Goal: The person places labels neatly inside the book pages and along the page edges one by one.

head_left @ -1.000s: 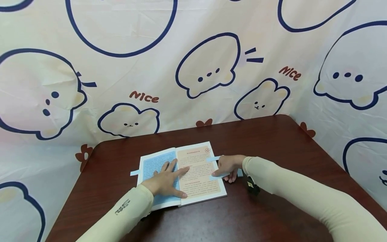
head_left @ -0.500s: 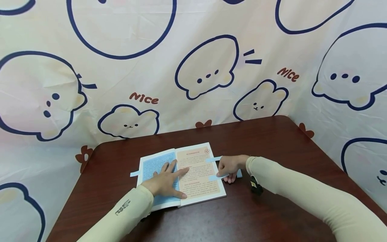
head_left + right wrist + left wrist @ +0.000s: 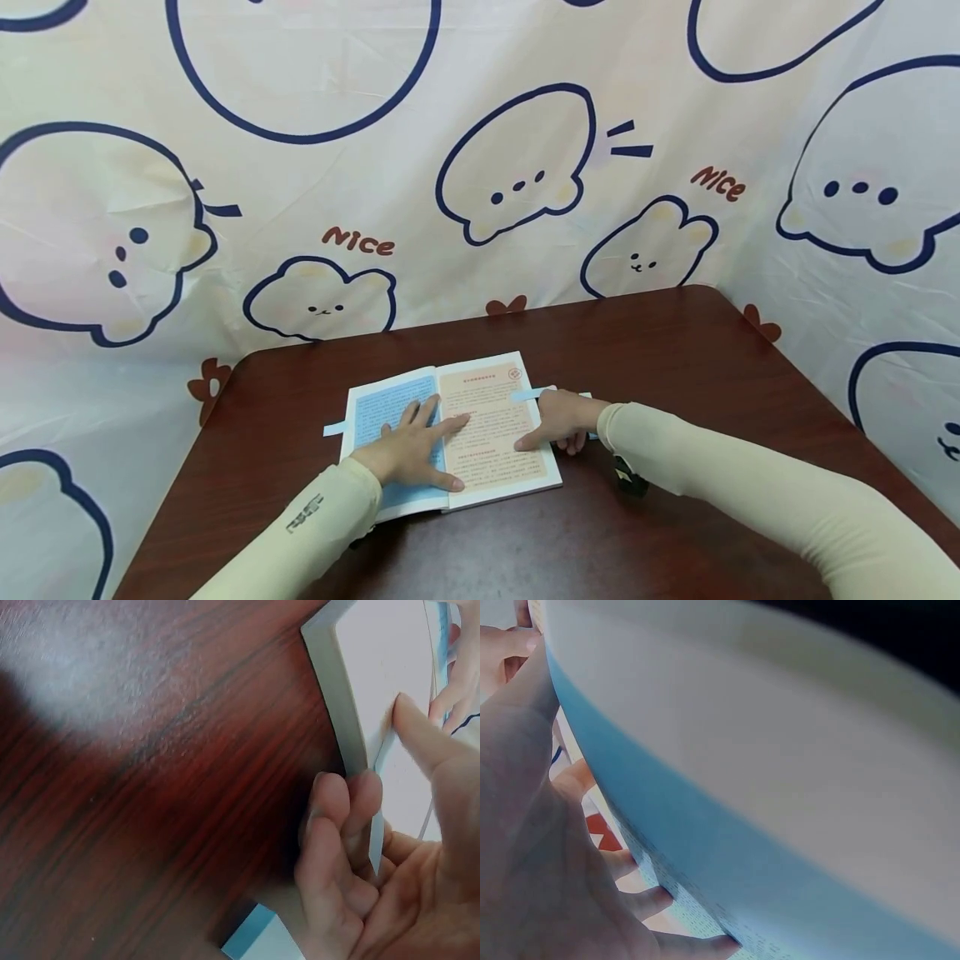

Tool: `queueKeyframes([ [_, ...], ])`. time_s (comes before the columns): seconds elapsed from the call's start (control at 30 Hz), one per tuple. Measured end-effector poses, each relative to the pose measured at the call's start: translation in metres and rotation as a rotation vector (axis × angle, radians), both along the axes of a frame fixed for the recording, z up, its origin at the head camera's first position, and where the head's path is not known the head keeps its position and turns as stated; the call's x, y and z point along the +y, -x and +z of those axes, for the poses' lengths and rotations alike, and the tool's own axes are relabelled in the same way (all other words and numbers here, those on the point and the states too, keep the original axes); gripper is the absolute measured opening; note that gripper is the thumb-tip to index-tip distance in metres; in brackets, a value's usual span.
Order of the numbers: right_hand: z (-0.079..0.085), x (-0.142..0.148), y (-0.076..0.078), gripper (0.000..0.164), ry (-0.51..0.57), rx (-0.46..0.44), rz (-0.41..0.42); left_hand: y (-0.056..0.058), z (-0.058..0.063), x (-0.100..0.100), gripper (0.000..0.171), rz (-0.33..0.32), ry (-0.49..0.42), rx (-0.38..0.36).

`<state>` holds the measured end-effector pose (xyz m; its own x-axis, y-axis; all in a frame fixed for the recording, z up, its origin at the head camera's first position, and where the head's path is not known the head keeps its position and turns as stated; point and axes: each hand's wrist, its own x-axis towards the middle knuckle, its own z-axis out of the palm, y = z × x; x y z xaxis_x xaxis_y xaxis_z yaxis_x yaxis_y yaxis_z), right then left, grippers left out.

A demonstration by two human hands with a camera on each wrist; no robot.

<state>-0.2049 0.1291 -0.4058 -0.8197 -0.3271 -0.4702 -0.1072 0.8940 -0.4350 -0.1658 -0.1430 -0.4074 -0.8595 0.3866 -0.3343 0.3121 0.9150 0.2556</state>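
An open book (image 3: 491,475) lies on the table, blue-tinted page at left and cream page at right. My left hand (image 3: 408,454) rests on it with spread fingers, across the fold. At the right edge, my right hand (image 3: 562,417) presses its thumb on the cream page while the other fingers curl against the edge of the book (image 3: 349,712). A pale blue paper strip (image 3: 376,851) sticks out of that edge between thumb and fingers. Above the thumb, another strip (image 3: 528,393) lies across the page's margin. A third strip (image 3: 334,429) juts from the left page.
A small blue block (image 3: 251,930), perhaps a pad of strips, shows beside the right hand; what it rests on is unclear. The dark wooden table (image 3: 637,333) ends at a cartoon-printed curtain (image 3: 420,192).
The right thumb first drew back a little toward the page's edge, then reached forward over the page, now covering the lower strip. The left hand stays in place.
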Motion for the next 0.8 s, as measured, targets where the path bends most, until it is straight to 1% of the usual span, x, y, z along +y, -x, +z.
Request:
queueKeyframes([
  [0.1, -0.002, -0.002, -0.001, 0.051, -0.002, 0.014, -0.019, 0.000, -0.001, 0.000, 0.100, 0.006, 0.008, 0.001],
  [0.27, -0.005, 0.003, 0.001, 0.055, 0.031, 0.013, -0.001, 0.000, -0.003, 0.001, 0.099, 0.005, 0.011, 0.006],
  [0.4, -0.006, 0.007, 0.003, 0.056, 0.070, -0.016, 0.021, 0.000, -0.003, 0.002, 0.099, 0.005, 0.007, 0.009],
  [0.67, -0.004, 0.012, 0.005, 0.053, 0.114, -0.060, 0.047, 0.000, -0.002, 0.002, 0.100, 0.003, 0.003, 0.009],
  [0.8, -0.003, 0.014, 0.005, 0.050, 0.153, -0.084, 0.059, 0.001, -0.002, 0.002, 0.099, 0.003, 0.006, 0.006],
])
